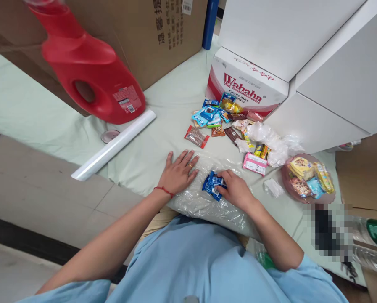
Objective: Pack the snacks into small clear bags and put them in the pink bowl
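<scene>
Spread on the near edge of the cloth-covered surface is a sheet of clear plastic wrap (191, 202). My left hand (179, 171) lies flat on its left side, fingers stretched out. On the sheet sit blue snack packets (211, 185), and my right hand (235, 188) grips them from the right with thumb and fingers. How many packets are under the fingers I cannot tell. Just beyond lies a clear packet with red ends (196, 136). A pile of mixed wrapped snacks (220, 118) and a pink and white packet (255, 164) are farther back to the right.
A red detergent jug (93, 80) stands at the left beside a white roll (114, 145). Behind are a large cardboard box (138, 38), a Wahaha carton (245, 84) and white cabinets (286, 33). On the right are a pinkish bowl of snacks (287, 185) and plastic bottles (374, 231).
</scene>
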Demonstrator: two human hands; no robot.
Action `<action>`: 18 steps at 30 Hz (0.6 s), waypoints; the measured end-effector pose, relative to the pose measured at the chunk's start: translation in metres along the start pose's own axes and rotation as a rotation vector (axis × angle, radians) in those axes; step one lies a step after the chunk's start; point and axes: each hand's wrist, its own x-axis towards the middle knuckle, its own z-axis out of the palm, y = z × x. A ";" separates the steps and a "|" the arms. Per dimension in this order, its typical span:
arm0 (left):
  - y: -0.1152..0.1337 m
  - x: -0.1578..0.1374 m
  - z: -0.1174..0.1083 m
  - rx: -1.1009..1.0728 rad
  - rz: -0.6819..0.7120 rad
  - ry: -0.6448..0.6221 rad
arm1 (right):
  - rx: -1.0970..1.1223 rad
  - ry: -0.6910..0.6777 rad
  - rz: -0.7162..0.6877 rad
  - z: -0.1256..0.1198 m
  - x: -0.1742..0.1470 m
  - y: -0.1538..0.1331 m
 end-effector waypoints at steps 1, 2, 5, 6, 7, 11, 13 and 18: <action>0.000 0.000 0.000 -0.001 -0.001 -0.001 | -0.003 0.034 0.030 0.000 0.000 -0.002; 0.000 0.000 0.000 -0.001 -0.001 -0.002 | -0.009 0.071 0.063 -0.001 0.000 -0.004; 0.000 0.000 -0.001 0.000 0.006 0.000 | -0.045 0.078 0.126 -0.001 -0.006 -0.015; 0.000 0.000 -0.001 0.000 0.010 0.000 | -0.064 0.039 0.128 0.000 -0.008 -0.020; -0.001 -0.001 -0.001 -0.003 0.012 0.002 | -0.087 -0.004 0.125 0.002 -0.009 -0.025; -0.001 -0.002 0.000 -0.025 0.015 0.019 | -0.173 -0.074 0.096 0.011 -0.012 -0.040; -0.001 -0.002 0.001 -0.039 0.016 0.029 | -0.196 -0.075 0.080 0.012 -0.012 -0.041; 0.000 -0.002 0.002 -0.073 0.007 0.036 | -0.204 -0.033 0.115 -0.005 -0.014 -0.025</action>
